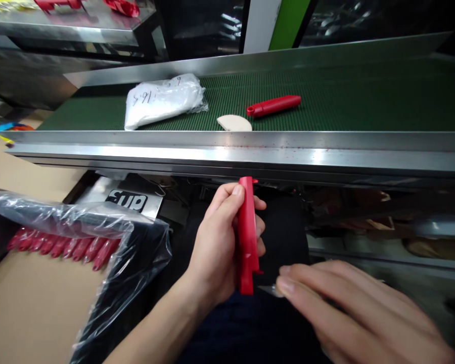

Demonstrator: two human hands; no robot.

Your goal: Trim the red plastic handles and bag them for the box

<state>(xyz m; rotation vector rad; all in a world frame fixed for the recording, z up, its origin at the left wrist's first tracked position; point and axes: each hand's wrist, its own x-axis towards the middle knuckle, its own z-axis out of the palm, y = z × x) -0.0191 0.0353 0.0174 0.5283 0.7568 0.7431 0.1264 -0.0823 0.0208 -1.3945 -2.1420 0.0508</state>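
Upright in my left hand (216,242) is a long red plastic part (247,232), with the thumb on its near face and the fingers wrapped behind it. Small red tabs stick out from its right edge near the top and the bottom. My right hand (356,308), slightly blurred, pinches a small pointed blade (271,290). The blade's tip is just right of the part's lower end, with a small gap between them. Whatever handle the blade has is hidden in the hand.
A green conveyor belt (345,101) with a metal rail (174,151) runs across ahead. On it lie a white plastic-wrapped bundle (163,101), a pale half-round piece (235,123) and another red part (275,106). At left, a plastic-lined box (136,263) holds a row of several red parts (81,249).
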